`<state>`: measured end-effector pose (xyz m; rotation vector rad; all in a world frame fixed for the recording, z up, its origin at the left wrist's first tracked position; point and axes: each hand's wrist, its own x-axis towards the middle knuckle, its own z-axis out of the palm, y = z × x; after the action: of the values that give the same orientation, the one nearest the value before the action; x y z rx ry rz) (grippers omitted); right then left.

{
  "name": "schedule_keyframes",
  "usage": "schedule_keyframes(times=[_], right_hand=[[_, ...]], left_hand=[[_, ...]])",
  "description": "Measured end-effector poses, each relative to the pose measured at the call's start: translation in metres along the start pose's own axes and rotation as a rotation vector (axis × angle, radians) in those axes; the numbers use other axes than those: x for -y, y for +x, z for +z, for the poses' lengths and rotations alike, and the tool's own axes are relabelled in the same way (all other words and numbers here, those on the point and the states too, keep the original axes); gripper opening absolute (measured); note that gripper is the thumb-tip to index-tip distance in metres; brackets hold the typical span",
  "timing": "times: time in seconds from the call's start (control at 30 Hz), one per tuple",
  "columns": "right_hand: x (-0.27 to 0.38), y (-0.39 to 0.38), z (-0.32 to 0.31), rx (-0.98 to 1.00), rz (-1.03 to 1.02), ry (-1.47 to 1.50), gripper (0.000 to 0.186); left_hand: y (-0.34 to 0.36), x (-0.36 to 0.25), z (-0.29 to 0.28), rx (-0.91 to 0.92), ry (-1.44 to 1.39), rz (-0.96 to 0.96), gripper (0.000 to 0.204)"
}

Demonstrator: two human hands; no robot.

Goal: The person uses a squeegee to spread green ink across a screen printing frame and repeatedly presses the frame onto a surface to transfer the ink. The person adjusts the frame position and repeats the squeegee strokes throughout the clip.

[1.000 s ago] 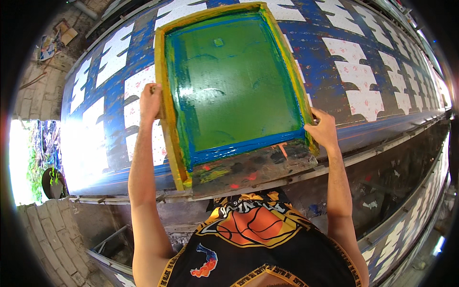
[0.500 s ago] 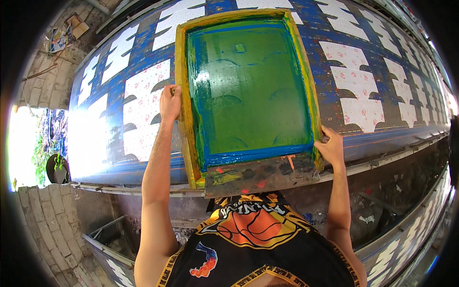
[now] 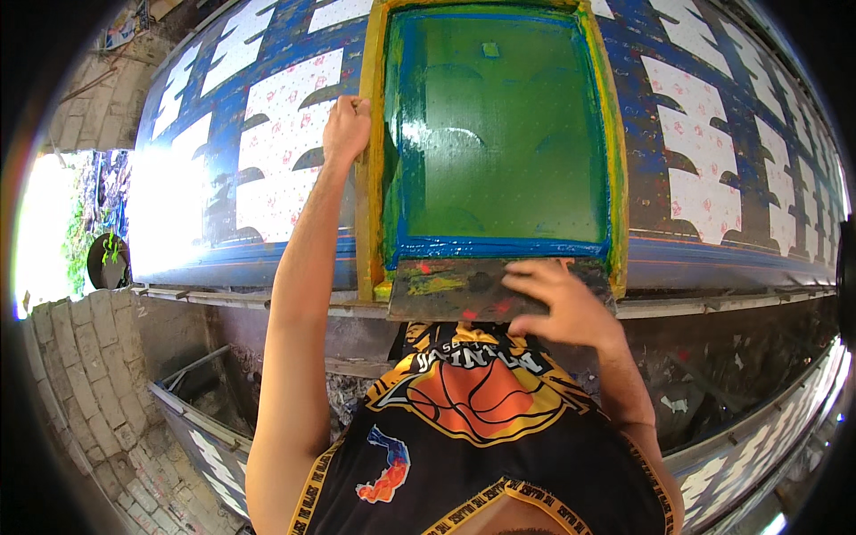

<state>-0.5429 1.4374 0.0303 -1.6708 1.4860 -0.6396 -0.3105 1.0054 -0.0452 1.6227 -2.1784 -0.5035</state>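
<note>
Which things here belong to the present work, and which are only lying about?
In use:
green-panelled frame, left hand at its left side
paint-stained board at its near end, right hand over it
white printed pieces on the table

Apparently lying about:
round dark object, far left
white scrap below the table

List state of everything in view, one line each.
Screen frame: over the table, near end at its edge
Mesh: green, glossy
Dark board: paint-stained, at the frame's near end
White pieces: in rows, some red-marked
Left hand: closed at frame's left rail
Right hand: open over dark board, contact unclear
</note>
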Motion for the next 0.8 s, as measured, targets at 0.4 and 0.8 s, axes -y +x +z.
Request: schedule_keyframes(times=[0.4, 0.8], right_hand=[[0.031, 0.031, 0.043, -0.232, -0.031, -0.576, 0.049], [0.058, 0.035, 0.036, -0.304, 0.111, -0.659, 0.052]], left_hand=[[-0.002, 0.001, -0.003, 0.02, -0.063, 0.022, 0.046], [-0.004, 0.002, -0.002, 0.064, -0.071, 0.023, 0.051]])
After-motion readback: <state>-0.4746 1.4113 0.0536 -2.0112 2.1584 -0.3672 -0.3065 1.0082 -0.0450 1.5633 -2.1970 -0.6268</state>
